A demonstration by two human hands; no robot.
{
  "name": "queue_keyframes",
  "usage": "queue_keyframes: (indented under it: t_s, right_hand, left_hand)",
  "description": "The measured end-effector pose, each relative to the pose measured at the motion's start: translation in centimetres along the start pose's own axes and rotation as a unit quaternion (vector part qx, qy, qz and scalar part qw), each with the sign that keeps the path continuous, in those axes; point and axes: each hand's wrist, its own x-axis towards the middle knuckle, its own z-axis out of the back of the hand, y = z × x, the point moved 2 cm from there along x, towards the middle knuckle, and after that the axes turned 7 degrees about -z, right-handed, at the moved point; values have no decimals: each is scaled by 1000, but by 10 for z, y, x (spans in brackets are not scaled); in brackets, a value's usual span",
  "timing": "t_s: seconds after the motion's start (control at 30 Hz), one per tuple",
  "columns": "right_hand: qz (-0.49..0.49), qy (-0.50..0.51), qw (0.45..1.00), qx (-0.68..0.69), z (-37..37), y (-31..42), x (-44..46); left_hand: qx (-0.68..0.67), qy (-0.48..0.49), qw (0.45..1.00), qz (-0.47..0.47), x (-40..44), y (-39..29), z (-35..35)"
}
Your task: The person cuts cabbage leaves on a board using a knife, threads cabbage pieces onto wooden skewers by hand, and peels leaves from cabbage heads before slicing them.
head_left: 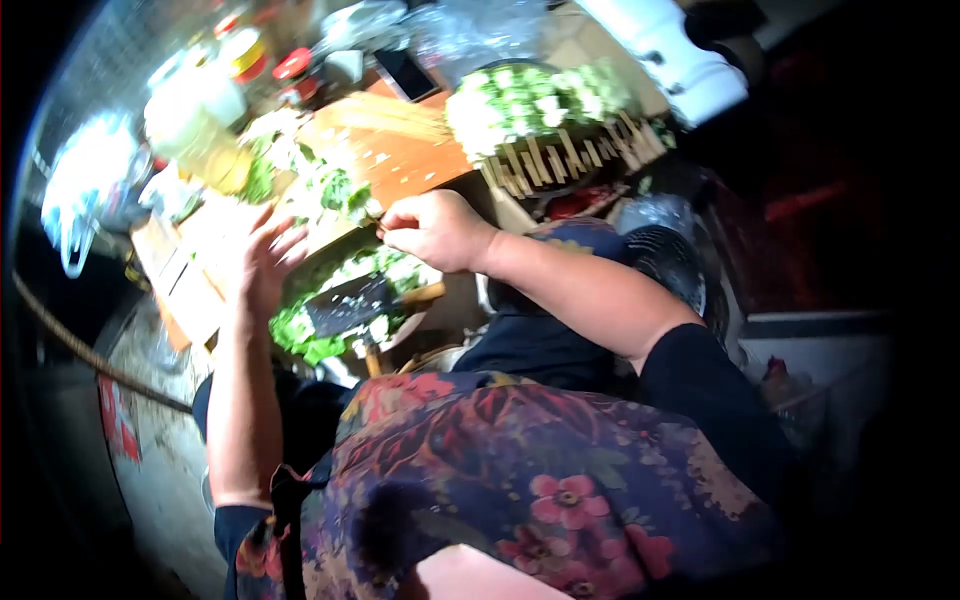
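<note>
My left hand (268, 250) is over the left part of the cutting board (205, 270), its fingers apart and slightly blurred. My right hand (440, 230) is closed in a pinch at the board's near edge. Leafy greens (340, 190) lie right by its fingertips; what the pinch holds is too small to make out. Just below the hands, a cleaver (350, 305) with bits of green on its blade rests across a container of chopped greens (300, 335). Thin wooden skewers (390, 125) are spread on the orange surface beyond.
Skewered pale green vegetables (540, 105) are stacked at the back right, stick ends toward me. A phone (405, 75) lies at the back, near a red-lidded jar (295, 70) and plastic bags (480, 35). Another bag (95, 185) hangs at the left.
</note>
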Motion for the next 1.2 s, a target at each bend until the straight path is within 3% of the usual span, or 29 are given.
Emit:
queue_keyframes:
  t_s: [0.1,0.13,0.2,0.27,0.47,0.67,0.77,1.13,1.2]
  right_hand:
    - [-37,-82,996,5,52,9,-9]
    - [7,-105,994,10,82,-19,-8]
    - [22,-207,974,-83,120,-35,-12]
    - [-24,-262,963,57,152,-69,-19]
    - [-249,-373,885,-126,234,-196,-19]
    - [-322,-326,877,-145,243,-225,-1]
    - [-360,-269,824,-345,237,-220,7]
    - [-332,-261,828,-368,233,-218,6]
    - [-272,-283,851,-349,234,-206,-3]
  left_hand:
    - [110,-35,993,26,-12,-22,-1]
    - [141,-55,988,26,-14,-19,-17]
    - [152,-9,988,20,-28,-36,-19]
    - [162,0,987,17,-44,-45,-20]
    - [158,-42,985,57,-53,-14,-11]
    - [155,-70,982,86,-47,3,-13]
    - [156,-68,981,91,-46,6,-11]
    - [138,-52,983,106,-37,-13,-32]
    - [159,-69,981,85,-31,-21,-28]
